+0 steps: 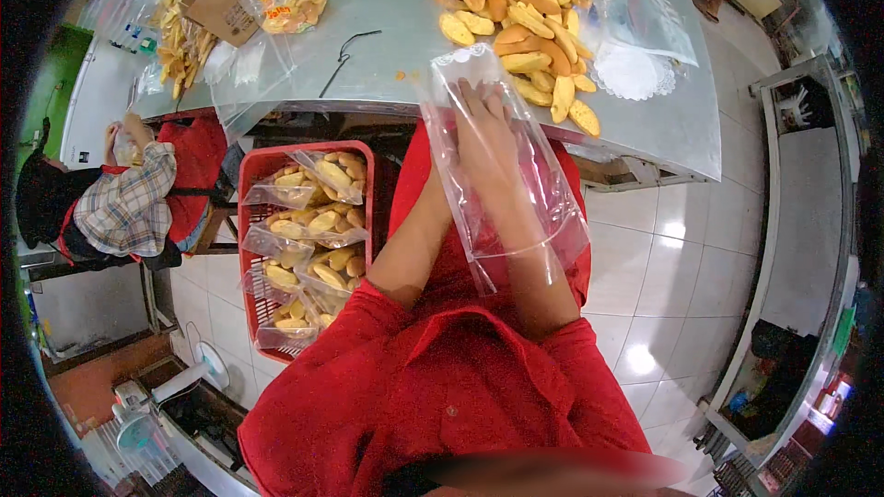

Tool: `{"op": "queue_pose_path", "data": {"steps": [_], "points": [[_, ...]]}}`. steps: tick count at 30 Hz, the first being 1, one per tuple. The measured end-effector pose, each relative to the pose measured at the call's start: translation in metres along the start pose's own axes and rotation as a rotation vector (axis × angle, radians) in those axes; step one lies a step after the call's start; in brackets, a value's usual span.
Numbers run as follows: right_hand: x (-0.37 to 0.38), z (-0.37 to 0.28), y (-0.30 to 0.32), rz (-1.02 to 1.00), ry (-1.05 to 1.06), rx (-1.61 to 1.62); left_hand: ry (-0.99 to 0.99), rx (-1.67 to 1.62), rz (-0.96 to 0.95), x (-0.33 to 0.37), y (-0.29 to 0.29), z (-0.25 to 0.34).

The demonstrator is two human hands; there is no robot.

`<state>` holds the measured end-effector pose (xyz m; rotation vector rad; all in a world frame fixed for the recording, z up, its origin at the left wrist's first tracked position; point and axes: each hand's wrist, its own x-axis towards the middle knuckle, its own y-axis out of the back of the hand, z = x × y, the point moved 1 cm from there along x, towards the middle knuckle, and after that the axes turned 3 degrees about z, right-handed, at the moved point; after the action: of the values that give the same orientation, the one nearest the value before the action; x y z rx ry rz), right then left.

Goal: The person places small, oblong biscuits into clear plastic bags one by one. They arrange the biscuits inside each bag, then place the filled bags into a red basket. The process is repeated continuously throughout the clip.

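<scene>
My right hand [483, 129] is inside a long clear plastic bag [557, 212], which covers it up to the forearm. Its fingers stretch flat toward the bag's far end, where a white lacy paper doily [462, 57] lies. My left hand [445, 186] is at the bag's left side, mostly hidden behind the bag and my right arm; its fingers do not show. Just beyond the bag, a heap of yellow-brown oblong bread slices [539, 14] spills from a large clear bag onto the metal table [368, 74]. A stack of white doilies [635, 72] lies to the heap's right.
A red plastic crate [370, 193] with several filled bags [318, 221] stands at my left. On the table are a cardboard box [221, 5], a printed bag of slices [287, 5], a dark bent wire [344, 57] and clear bags [649, 23]. Another person [124, 198] sits far left.
</scene>
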<state>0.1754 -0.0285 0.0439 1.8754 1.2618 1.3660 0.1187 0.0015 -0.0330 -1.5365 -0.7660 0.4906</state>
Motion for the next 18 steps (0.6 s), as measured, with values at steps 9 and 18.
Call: {"op": "queue_pose_path", "data": {"steps": [9,18], "points": [[-0.024,0.047,0.063,-0.657,-0.156,0.751,-0.639,0.136,0.507,-0.049,-0.051,0.136],[-0.036,0.212,0.007,0.130,-0.471,-0.103,-0.874,0.174,0.596,-0.105,-0.052,0.160]]}}
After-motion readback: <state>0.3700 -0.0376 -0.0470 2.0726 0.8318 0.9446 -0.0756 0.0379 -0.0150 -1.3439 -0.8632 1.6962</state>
